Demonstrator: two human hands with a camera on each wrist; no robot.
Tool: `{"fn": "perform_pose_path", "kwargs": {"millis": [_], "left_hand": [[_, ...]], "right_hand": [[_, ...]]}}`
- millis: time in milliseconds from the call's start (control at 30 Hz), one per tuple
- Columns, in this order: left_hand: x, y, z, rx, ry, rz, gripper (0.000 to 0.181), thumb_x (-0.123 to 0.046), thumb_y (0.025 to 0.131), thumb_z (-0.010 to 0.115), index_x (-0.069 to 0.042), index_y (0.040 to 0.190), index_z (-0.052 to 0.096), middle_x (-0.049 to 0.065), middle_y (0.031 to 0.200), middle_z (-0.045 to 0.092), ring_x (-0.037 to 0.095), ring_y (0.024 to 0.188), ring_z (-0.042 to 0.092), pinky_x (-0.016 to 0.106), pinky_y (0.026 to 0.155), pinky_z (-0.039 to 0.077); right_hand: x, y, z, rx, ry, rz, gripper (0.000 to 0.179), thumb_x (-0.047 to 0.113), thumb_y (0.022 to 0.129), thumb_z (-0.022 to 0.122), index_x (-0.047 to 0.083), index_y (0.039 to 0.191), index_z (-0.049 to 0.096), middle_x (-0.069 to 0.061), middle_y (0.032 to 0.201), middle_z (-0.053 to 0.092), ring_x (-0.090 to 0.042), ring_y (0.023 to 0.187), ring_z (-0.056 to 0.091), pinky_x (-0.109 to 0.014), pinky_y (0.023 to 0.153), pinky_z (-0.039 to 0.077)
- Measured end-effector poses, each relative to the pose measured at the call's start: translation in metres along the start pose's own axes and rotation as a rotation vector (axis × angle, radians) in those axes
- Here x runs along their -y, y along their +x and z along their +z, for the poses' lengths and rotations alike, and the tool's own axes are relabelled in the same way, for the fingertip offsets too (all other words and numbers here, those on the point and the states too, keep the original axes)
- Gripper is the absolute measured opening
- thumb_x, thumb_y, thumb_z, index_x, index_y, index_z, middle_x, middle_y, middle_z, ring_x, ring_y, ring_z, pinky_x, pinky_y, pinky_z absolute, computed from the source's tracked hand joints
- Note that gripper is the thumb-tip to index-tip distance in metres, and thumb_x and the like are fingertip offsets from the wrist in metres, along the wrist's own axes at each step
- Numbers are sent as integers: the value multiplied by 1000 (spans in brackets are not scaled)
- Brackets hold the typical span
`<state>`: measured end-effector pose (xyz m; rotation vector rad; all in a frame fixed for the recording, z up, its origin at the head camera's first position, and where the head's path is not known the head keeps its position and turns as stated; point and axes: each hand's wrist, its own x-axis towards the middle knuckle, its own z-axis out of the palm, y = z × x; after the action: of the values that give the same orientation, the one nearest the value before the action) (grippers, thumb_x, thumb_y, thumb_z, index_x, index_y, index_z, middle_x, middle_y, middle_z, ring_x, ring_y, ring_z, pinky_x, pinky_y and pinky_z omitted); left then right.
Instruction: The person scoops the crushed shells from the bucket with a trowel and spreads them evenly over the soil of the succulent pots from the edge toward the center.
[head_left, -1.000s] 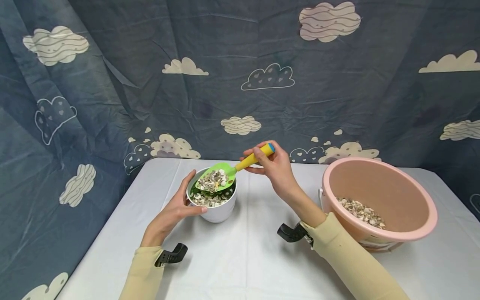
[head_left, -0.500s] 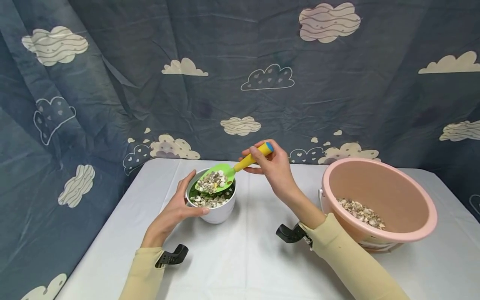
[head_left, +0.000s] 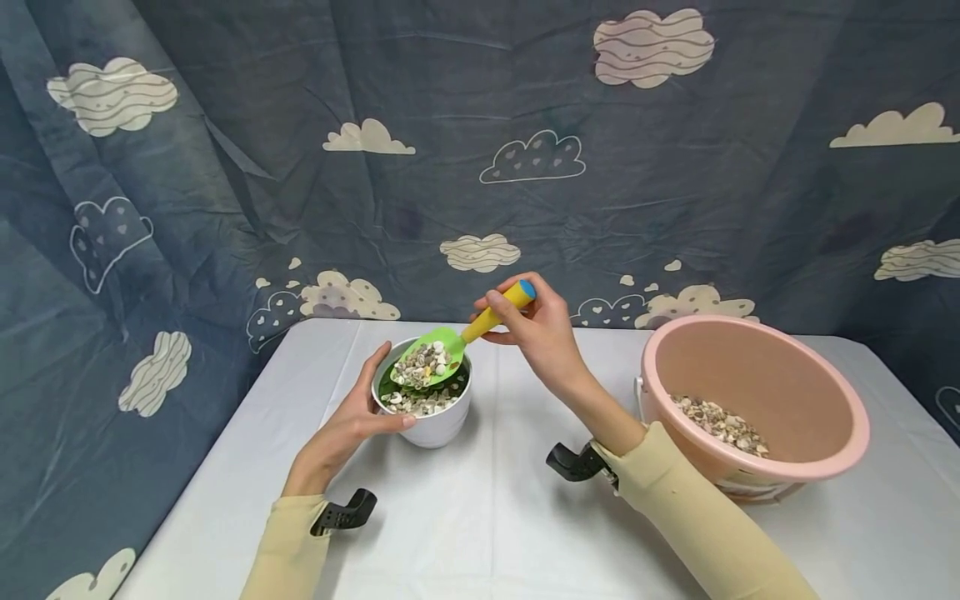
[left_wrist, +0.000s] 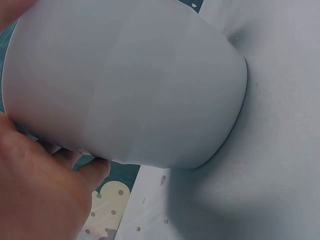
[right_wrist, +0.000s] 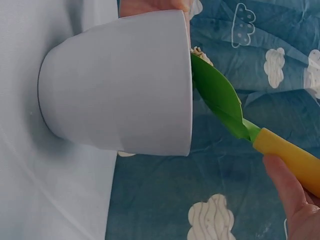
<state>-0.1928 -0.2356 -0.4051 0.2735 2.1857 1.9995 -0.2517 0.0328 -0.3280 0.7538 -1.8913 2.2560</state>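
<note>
My left hand grips a white pot by its rim and side, the thumb at the near side and the fingers round the far left. Small shell pieces lie inside the pot. With the fingers of my right hand I hold the yellow handle of a toy shovel. Its green blade, heaped with shell bits, slants down into the pot's mouth. From the right wrist view, the blade's underside is at the rim of the pot; whether they touch, I cannot tell.
To the right stands a large pink bucket with more shell pieces at its bottom. A white cloth covers the table. Behind hangs a dark blue curtain with cloud prints.
My right hand has moved slightly left and up, so the shovel's handle stands a little steeper. The shell bits still lie on the blade, and my left hand keeps its place on the pot.
</note>
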Motion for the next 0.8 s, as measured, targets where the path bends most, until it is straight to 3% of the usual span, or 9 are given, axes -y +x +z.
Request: {"fn": "perform_pose_path", "kwargs": {"millis": [267,600,800], "left_hand": [[-2,1,0,-51,74,-18,115,-16,70,86,-34,158,13,7,162,5,30,141,19,50,112,20],[-1,1,-2,49,-29,47,113,-9,77,76,-19,159,-1,16,162,3,29,147,7,50,116,7],[-1,0,-2,31,-21,20,112,-10,76,79,-25,159,5,12,161,8,30,145,14,52,116,11]], "right_hand": [[4,0,5,21,-29,-19,23,14,97,63,-1,111,52,-21,103,68,-38,100,67,-45,72,58],[8,4,10,31,-84,-45,22,14,97,64,-1,110,53,-19,102,68,-40,98,67,-43,71,58],[10,5,13,35,-108,-20,25,16,97,64,-1,111,53,-18,103,69,-35,97,68,-42,71,58]]}}
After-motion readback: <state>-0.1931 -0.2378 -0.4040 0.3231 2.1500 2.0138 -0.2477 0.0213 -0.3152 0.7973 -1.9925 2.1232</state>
